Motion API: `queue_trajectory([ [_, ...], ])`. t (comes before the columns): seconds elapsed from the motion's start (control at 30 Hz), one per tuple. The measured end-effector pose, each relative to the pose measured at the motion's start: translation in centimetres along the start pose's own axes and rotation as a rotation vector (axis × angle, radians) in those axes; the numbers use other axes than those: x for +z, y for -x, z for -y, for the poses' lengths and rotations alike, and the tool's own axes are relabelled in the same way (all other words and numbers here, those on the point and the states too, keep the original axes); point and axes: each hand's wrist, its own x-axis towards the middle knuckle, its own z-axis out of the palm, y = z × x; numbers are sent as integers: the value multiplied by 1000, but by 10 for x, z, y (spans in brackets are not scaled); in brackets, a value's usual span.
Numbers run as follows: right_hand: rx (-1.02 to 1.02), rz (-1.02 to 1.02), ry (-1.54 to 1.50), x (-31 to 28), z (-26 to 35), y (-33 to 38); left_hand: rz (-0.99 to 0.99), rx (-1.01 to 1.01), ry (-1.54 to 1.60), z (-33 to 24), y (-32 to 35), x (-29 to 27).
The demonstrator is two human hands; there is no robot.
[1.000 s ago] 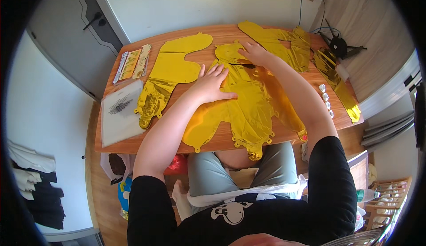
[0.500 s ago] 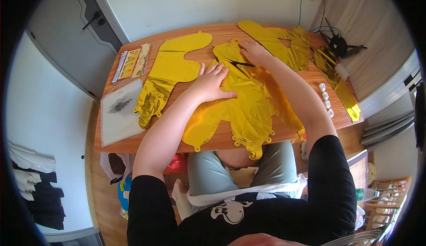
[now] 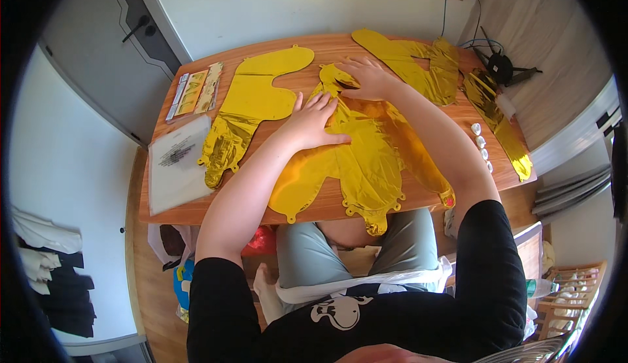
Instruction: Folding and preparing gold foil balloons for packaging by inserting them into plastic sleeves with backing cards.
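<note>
A crinkled, deflated gold foil balloon lies in the middle of the table, its near tabs hanging over the front edge. My left hand rests flat on its left part, fingers spread and thumb stretched out. Over the balloon's far end is my right hand, fingers extended and apart, palm down. Part of the foil under both hands is hidden. To the left lies another flat gold foil balloon, wrinkled at its near end. A third gold foil balloon lies at the far right.
A narrow gold foil piece runs along the right side of the wooden table. Several small white rolls line up nearby. A clear plastic sleeve and printed packets lie left. A black router stands back right.
My right hand has slid slightly down the foil and its fingers have spread; the balloon's far end has bent toward me. My left hand stays in place.
</note>
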Motion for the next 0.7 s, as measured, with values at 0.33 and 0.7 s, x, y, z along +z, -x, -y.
queue_trajectory([
  [0.33,91,-183,-265,9,-41,-4,-16,24,-13,-4,-6,1],
  [0.7,164,-213,-215,20,-51,9,-1,8,-17,1,-2,1],
])
